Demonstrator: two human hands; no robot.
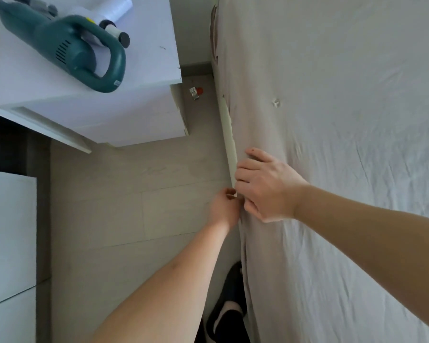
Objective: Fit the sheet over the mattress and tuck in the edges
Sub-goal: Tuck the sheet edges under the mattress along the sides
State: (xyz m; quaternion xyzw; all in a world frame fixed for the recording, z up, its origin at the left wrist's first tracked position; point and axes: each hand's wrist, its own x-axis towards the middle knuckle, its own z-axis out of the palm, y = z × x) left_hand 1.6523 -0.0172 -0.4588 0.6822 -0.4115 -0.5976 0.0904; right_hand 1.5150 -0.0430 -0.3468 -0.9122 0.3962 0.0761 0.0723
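A pale beige sheet (332, 120) covers the mattress on the right and hangs wrinkled down its left side. A cream strip of the bed frame (229, 144) shows below the sheet's edge. My right hand (265, 186) lies on the mattress's left edge, fingers curled down over the sheet's side. My left hand (224, 206) is lower, beside the bed, pinching the sheet's hem at the frame's edge. Its fingertips are partly hidden.
A white bedside cabinet (97, 115) stands on the left with a teal handheld vacuum (84, 53) on top. A small red and silver object (196, 92) lies on the floor by the bed. My foot in a dark slipper (229, 308) is beside the mattress. Pale floorboards (134, 194) lie between.
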